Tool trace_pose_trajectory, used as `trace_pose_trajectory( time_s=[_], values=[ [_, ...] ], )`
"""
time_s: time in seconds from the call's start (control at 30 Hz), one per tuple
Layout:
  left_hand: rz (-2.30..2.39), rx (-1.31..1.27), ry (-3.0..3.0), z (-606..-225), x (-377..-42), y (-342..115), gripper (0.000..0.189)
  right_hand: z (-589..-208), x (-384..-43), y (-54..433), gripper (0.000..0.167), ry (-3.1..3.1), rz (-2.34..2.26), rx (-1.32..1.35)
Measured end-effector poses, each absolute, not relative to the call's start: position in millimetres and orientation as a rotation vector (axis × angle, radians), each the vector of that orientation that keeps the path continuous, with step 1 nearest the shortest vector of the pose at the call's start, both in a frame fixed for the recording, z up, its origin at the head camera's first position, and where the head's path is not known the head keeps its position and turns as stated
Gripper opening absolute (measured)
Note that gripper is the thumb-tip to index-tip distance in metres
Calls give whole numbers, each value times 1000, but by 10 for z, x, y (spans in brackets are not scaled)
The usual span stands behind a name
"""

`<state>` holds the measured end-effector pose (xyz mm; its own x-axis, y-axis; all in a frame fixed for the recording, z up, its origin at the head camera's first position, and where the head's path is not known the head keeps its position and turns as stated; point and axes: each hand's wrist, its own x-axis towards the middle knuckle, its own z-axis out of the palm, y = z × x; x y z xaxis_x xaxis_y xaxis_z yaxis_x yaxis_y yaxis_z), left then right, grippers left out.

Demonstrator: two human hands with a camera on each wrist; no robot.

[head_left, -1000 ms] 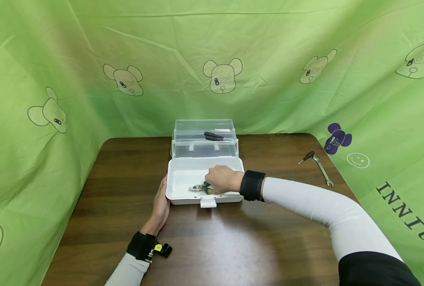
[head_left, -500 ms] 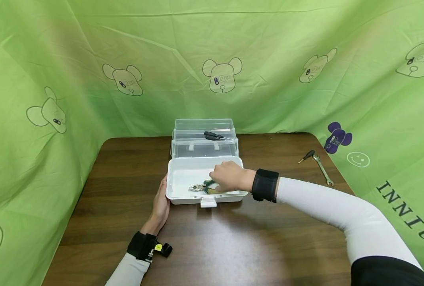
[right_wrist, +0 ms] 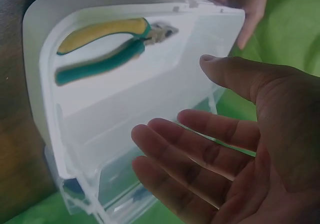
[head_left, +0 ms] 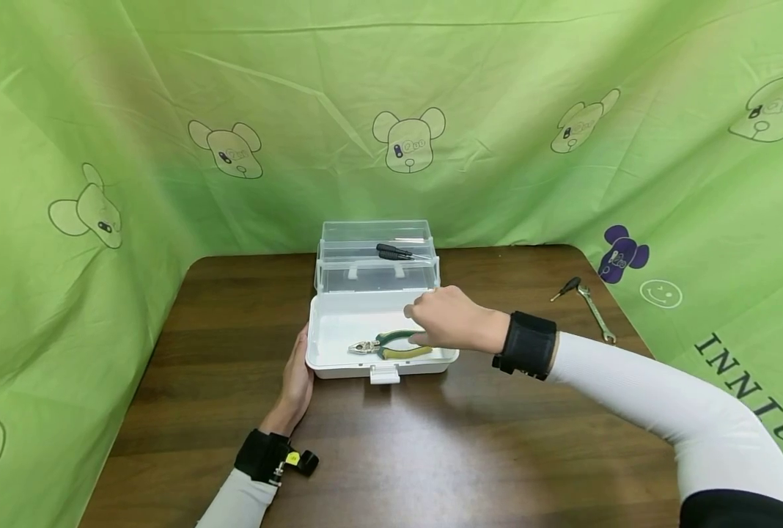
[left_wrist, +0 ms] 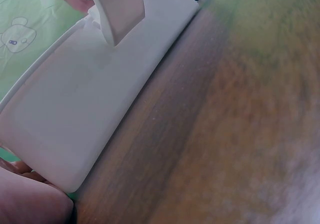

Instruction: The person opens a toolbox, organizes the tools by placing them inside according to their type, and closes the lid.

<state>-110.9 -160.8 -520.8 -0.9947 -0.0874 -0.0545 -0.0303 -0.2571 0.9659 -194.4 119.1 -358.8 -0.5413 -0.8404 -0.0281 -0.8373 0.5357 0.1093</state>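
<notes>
A pair of pliers with green and yellow handles lies on the floor of a white toolbox, jaws toward the left. Above the box's right part hovers my right hand; in the right wrist view its fingers are spread and relaxed, apart from the pliers. My left hand rests along the box's left side wall, fingers extended. In the left wrist view the box's front wall and latch show, with part of the left hand at the corner.
Clear trays stand raised behind the box, holding black-handled screwdrivers. On the wooden table, at the far right, lie a small black-handled screwdriver and a wrench. Green cloth hangs around the table's back and sides.
My right hand has let go of the pliers and moved right and up, uncovering their handles. The pliers have stayed in place. My left hand has not moved.
</notes>
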Motion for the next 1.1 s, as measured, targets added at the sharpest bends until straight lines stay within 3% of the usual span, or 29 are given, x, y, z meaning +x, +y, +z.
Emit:
trace_pose_trajectory(
  time_s=[1.1],
  values=[
    [-2463, 141, -1900, -5196, -1109, -1602, 60, -3396, -2078, 2416, 43, -2903, 27, 976]
  ],
)
